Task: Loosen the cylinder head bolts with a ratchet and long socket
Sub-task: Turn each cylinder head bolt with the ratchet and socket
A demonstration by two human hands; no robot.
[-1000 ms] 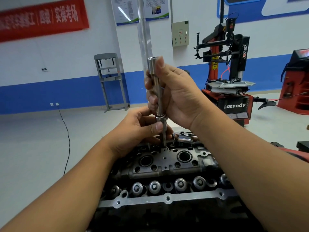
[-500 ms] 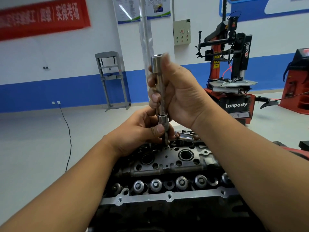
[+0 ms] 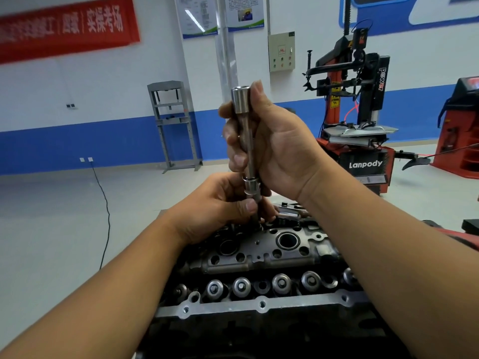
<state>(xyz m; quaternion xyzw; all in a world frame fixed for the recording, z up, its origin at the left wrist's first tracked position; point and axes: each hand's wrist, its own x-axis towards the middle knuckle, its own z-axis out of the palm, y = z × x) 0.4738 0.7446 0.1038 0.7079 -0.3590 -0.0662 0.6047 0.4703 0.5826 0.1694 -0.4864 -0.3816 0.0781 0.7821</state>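
A long steel extension bar (image 3: 245,130) stands upright over the far side of the cylinder head (image 3: 261,257). A short socket (image 3: 251,186) sits on its lower end, with a thin dark shaft going down into the head. My right hand (image 3: 274,149) grips the bar along its upper half, the thumb up beside the square-drive top. My left hand (image 3: 220,206) pinches the shaft just below the socket. The bolt itself is hidden by my left fingers. A shiny ratchet-like tool (image 3: 289,215) lies on the head behind my hands.
A row of valve springs (image 3: 261,283) and a grey gasket flange (image 3: 261,305) run along the near side of the head. A red and black tyre changer (image 3: 360,130) stands at the right, a grey press frame (image 3: 173,125) by the wall, a black cable (image 3: 105,203) on the floor.
Both hands and the bar have stayed on the same bolt hole. The view has shifted slightly, and the bar sits a little higher in the frame.
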